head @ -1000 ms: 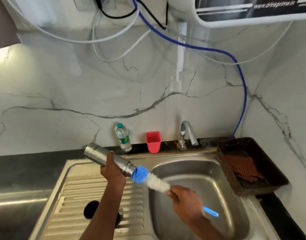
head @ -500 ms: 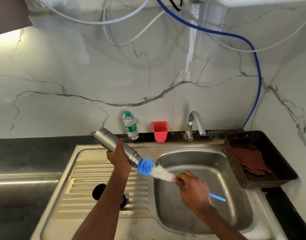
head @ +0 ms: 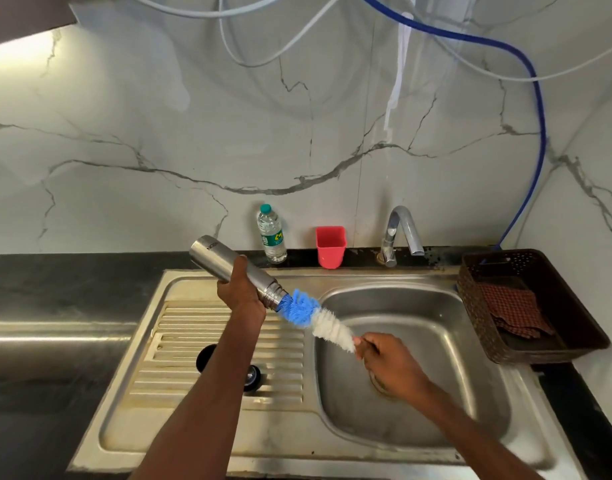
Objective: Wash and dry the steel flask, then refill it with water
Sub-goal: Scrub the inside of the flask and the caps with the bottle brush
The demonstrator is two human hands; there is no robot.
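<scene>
The left hand (head: pixel 241 299) grips the steel flask (head: pixel 236 270) around its body, fingers clamped on it. The flask is held tilted above the boundary between the drainboard (head: pixel 221 351) and the sink basin (head: pixel 412 362), base up and to the left, open neck down and to the right. The blue tip of the bottle brush (head: pixel 318 318) sits at the flask neck; its white bristle section extends down and right. The right hand (head: pixel 389 362) holds the brush just below the bristles, fingers clamped on the handle, above the basin.

A black cap (head: pixel 228 370) lies on the drainboard, partly hidden by the left forearm. At the rear of the dark worktop (head: pixel 72 289) stand a plastic water bottle (head: pixel 272 233), upright and capped, a red cup (head: pixel 330 246) and the tap (head: pixel 399 233). To the right of the basin, a brown basket (head: pixel 536 355) contains a checked cloth (head: pixel 512 311).

The wall (head: pixel 159 133) is white veined marble. White hoses and a blue hose (head: pixel 536 140) hang across it.
</scene>
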